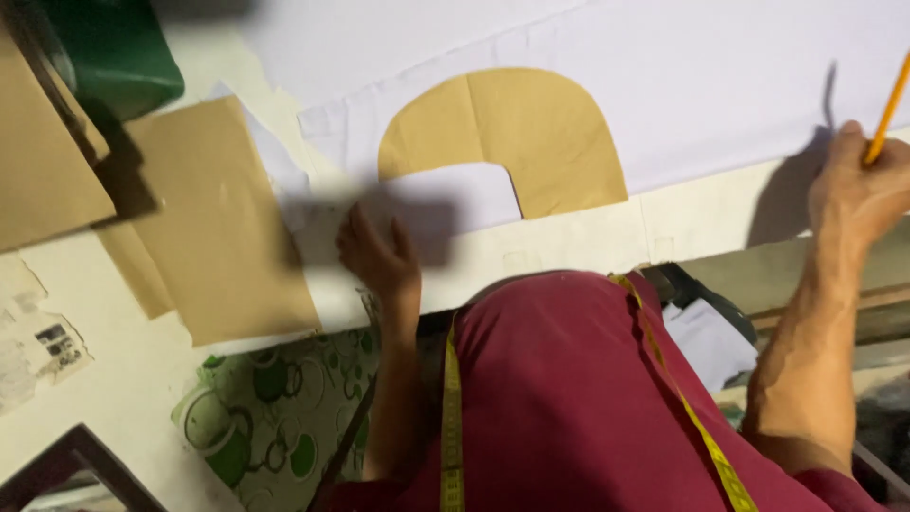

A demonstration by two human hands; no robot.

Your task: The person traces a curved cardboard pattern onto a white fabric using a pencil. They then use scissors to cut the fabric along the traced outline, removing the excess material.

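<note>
Brown paper pattern [531, 133], shaped like an arch, lies flat on the white cloth [720, 76] that covers the far side of the table [114, 379]. It sits in the middle, a little past my body. The cut-out part of the arch faces me, and the white cloth shows through it.

My left hand [379, 254] rests just beside the near left leg of the arch. Its fingers are loosely spread and it holds nothing. I cannot tell if the fingertips touch the paper or only the cloth. My right hand [858, 185] is well apart, off to the right on the cloth's edge. Its grip is pinched around a yellow pencil [888, 109] that points up and away.

I think the pattern is very light and thin. It looks a bit stiff, with a fold line down the middle. It could slide on the smooth cloth or tear if I pull hard. I think pressing flat on the wide top part would hold it best, or lifting it by a leg's edge.

More brown paper pieces [223, 228] lie to the left. A yellow tape measure [452, 408] hangs around my neck over my red shirt [569, 398].
</note>
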